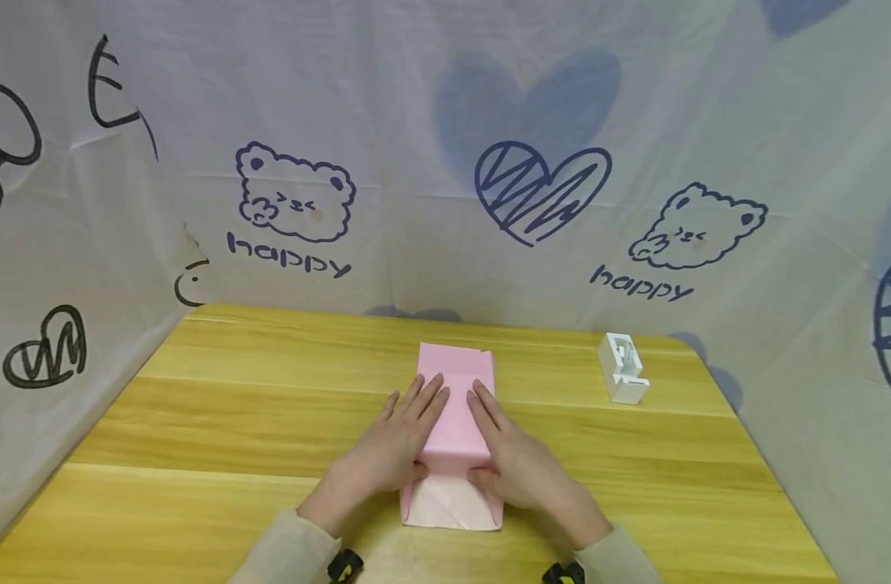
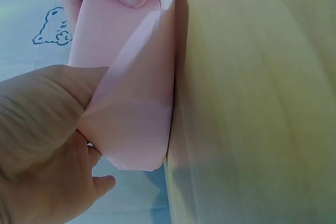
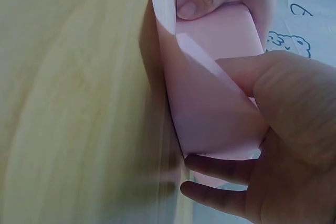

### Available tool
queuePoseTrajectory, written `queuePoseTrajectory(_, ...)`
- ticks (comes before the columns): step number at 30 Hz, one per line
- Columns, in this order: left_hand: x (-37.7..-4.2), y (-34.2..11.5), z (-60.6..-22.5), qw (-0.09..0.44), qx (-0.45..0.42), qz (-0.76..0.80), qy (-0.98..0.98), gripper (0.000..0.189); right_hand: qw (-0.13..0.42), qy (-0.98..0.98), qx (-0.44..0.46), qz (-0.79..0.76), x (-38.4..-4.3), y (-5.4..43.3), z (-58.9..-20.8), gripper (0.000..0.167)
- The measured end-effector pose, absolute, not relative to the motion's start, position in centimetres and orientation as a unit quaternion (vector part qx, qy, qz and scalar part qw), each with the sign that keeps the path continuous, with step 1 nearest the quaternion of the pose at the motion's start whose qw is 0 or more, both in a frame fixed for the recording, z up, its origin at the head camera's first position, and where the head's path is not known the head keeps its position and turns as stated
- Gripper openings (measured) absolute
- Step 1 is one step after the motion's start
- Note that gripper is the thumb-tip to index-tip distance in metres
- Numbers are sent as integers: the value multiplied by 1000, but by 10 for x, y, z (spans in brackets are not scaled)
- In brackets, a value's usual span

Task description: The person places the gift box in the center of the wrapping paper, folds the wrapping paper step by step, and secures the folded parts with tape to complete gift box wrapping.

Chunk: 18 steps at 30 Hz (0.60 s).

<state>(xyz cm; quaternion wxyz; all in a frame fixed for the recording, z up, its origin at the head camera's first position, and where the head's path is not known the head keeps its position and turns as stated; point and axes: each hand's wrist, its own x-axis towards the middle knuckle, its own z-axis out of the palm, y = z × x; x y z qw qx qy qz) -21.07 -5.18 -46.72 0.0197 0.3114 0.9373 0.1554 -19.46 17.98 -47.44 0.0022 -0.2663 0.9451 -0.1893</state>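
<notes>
A long box-shaped bundle in pink wrapping paper [image 1: 456,430] lies on the table, its near end unsealed. A paler paper flap [image 1: 448,501] spreads from that end on the tabletop, with side folds slanting inward. My left hand [image 1: 394,446] rests on the bundle's left part, fingers extended along the top. Opposite it, my right hand [image 1: 521,462] lies on the right part with fingers stretched forward. Both thumbs press at the near end; the wrist views show the left thumb [image 2: 92,85] and the right thumb [image 3: 239,72] behind the slanting side folds. The paper hides what is inside.
A white tape dispenser [image 1: 623,369] stands at the back right of the wooden table [image 1: 233,422]. White cloth [image 1: 416,203] with printed hearts and bears hangs behind and at both sides.
</notes>
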Motion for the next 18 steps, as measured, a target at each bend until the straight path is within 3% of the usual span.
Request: queuePoseTrajectory(18,-215,-54,-470,21,317,162,934,101,3,945,-266,-188,-197,182,-476,99)
